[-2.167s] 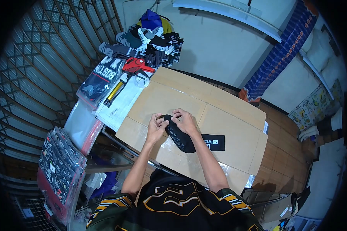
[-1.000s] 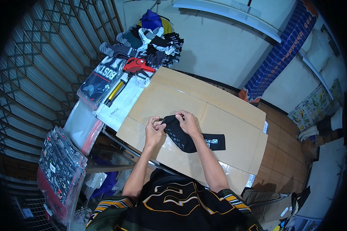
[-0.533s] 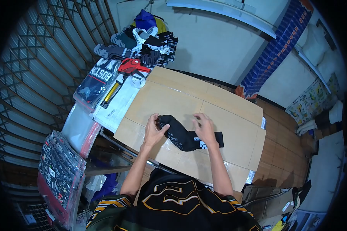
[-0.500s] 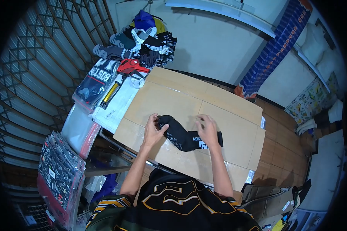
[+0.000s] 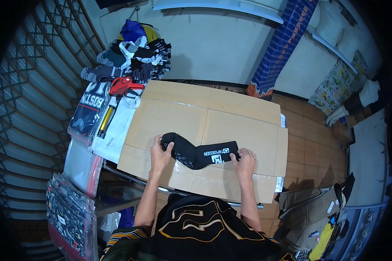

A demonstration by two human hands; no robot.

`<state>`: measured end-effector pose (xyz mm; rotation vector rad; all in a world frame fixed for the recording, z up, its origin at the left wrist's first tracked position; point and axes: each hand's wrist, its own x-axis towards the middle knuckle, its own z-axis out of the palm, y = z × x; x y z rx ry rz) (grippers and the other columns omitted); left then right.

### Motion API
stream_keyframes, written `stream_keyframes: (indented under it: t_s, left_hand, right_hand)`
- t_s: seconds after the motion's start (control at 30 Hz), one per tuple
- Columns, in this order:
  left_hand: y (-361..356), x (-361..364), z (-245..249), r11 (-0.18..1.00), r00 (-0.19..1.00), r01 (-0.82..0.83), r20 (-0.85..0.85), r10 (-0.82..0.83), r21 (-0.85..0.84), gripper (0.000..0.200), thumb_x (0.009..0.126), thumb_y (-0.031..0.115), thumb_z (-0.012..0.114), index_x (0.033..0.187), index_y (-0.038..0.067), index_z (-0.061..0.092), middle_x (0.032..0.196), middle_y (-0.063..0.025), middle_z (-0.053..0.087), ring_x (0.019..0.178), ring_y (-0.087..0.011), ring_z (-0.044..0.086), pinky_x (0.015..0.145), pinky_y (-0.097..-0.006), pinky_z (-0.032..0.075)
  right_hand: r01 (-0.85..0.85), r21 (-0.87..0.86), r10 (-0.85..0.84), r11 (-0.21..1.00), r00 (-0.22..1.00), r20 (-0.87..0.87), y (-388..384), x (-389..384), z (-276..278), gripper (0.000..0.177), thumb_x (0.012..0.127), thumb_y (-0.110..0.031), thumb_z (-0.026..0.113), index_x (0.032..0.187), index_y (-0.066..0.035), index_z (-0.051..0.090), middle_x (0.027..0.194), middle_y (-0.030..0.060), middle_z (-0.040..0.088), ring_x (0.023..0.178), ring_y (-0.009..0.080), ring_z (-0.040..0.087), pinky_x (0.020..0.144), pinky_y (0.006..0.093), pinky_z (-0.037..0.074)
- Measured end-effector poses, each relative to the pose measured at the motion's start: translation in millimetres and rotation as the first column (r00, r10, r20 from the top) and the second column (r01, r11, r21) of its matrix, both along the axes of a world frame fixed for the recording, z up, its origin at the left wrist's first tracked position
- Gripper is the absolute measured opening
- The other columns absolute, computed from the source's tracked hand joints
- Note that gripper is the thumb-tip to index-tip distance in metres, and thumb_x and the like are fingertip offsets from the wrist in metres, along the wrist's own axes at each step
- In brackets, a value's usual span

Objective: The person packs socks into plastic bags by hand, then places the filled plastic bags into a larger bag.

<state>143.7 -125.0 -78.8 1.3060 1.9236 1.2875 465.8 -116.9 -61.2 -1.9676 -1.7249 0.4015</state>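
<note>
A black sock (image 5: 199,156) with white lettering and small round grip dots on its sole lies on a flat cardboard sheet (image 5: 170,117). Its toe points left and its cuff points right. My left hand (image 5: 161,154) grips the toe end, thumb on top and fingers at the far edge. At the other end, my right hand (image 5: 244,161) pinches the cuff between thumb and fingers.
Left of the cardboard are a red tagging gun (image 5: 123,86), a yellow-and-black tool (image 5: 106,121), a roll of clear tape (image 5: 133,101) and a bagged jersey (image 5: 86,113). Socks (image 5: 139,58) are heaped behind. Bagged garments (image 5: 69,213) hang lower left. Cardboard boxes (image 5: 311,209) stand right.
My right hand has come down and right from above the sock to its cuff, uncovering the lettering. My left hand stays at the toe. The whole view has shifted slightly.
</note>
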Motion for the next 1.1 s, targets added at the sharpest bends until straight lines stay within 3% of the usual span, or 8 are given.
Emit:
stream_keyframes:
  t_s: [0.13,0.33,0.47,0.63,0.97,1.1]
  left_hand:
    - [1,-3,-1,1.000,1.000,0.011,-0.025,-0.011,-0.020,0.042,0.089,0.011,0.076,0.125,-0.003,0.059,0.081,-0.0148,0.072,0.069,-0.0228,0.069,0.065,-0.0366,0.054]
    - [-1,-4,2,0.999,0.992,0.022,-0.126,-0.026,-0.032,0.038,0.092,0.012,0.073,0.125,-0.001,0.059,0.077,-0.0153,0.070,0.065,-0.0240,0.068,0.063,-0.0370,0.053]
    - [0,-3,3,1.000,0.991,0.011,-0.132,-0.013,-0.015,0.036,0.094,0.013,0.071,0.126,0.002,0.060,0.078,-0.0165,0.070,0.066,-0.0266,0.069,0.064,-0.0382,0.053]
    - [1,-2,6,0.998,0.978,-0.002,-0.210,-0.012,-0.066,0.035,0.094,0.017,0.071,0.127,0.007,0.062,0.083,-0.0182,0.072,0.074,-0.0312,0.073,0.069,-0.0419,0.055]
    - [4,-1,3,0.995,0.973,-0.022,-0.231,-0.001,-0.097,0.040,0.092,0.019,0.074,0.129,0.008,0.063,0.084,-0.0152,0.073,0.071,-0.0253,0.071,0.067,-0.0376,0.054]
    - [3,-3,0,0.997,0.991,-0.029,-0.136,0.019,-0.075,0.048,0.090,0.020,0.078,0.131,0.002,0.061,0.090,-0.0156,0.072,0.071,-0.0228,0.069,0.071,-0.0377,0.056]
  right_hand:
    - [0.019,-0.016,-0.018,1.000,0.999,0.031,0,-6,1,0.030,0.081,-0.020,0.083,0.101,-0.001,0.069,0.103,0.0151,0.069,0.107,0.0344,0.061,0.091,0.0489,0.047]
    - [0.006,-0.050,-0.006,0.999,1.000,0.011,6,-4,-10,0.029,0.085,-0.018,0.079,0.103,0.000,0.067,0.105,0.0175,0.069,0.110,0.0365,0.061,0.091,0.0505,0.047]
    - [-0.003,-0.099,-0.001,0.995,0.999,-0.038,8,-3,-2,0.024,0.088,-0.016,0.075,0.103,0.000,0.065,0.101,0.0196,0.070,0.104,0.0395,0.065,0.091,0.0530,0.047]
    - [-0.014,-0.082,0.002,0.997,0.990,-0.139,12,3,-3,0.024,0.091,-0.013,0.070,0.105,0.001,0.057,0.088,0.0257,0.071,0.085,0.0460,0.069,0.080,0.0539,0.052]
    - [-0.008,-0.020,0.004,1.000,0.982,-0.187,10,4,-5,0.026,0.090,-0.009,0.071,0.108,0.002,0.056,0.096,0.0266,0.070,0.089,0.0450,0.070,0.076,0.0524,0.054]
    - [0.025,0.007,-0.023,1.000,0.978,-0.208,7,4,-5,0.032,0.090,-0.008,0.072,0.115,0.003,0.056,0.104,0.0254,0.068,0.094,0.0440,0.069,0.080,0.0510,0.054]
